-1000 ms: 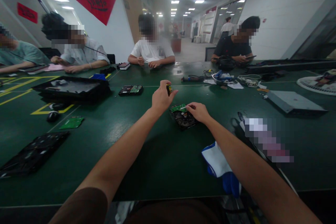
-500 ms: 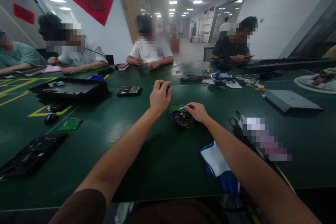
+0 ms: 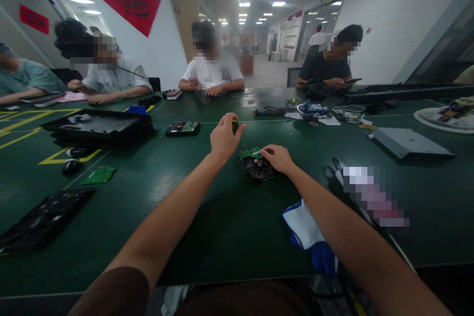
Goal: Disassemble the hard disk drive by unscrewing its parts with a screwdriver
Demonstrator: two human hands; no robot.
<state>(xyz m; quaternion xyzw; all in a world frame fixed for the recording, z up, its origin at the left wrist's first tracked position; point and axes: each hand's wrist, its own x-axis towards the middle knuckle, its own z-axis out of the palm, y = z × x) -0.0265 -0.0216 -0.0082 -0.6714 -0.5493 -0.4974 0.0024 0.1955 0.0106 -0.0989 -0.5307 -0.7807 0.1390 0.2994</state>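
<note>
A hard drive [image 3: 259,168] with a green circuit board [image 3: 250,153] along its far side lies tilted on the table. My right hand [image 3: 278,159] is closed at its upper right edge, thumb and fingertips pinching by the board. Just beyond the drive, my left hand [image 3: 225,139] is raised with its fingers curled round a small dark and yellow object [image 3: 235,124]. Most of that object is hidden by the fingers, so its kind does not show.
Another hard drive [image 3: 182,129], a loose green board [image 3: 99,175] and black trays [image 3: 99,128] lie left. A dark flat part [image 3: 46,219] is at the front left. Blue-white gloves [image 3: 305,227] lie under my right forearm; a metal case [image 3: 411,143] stands right. People sit opposite.
My left hand has turned slightly, and more of the dark and yellow object shows between its fingers. My right hand and the hard drive have stayed in place.
</note>
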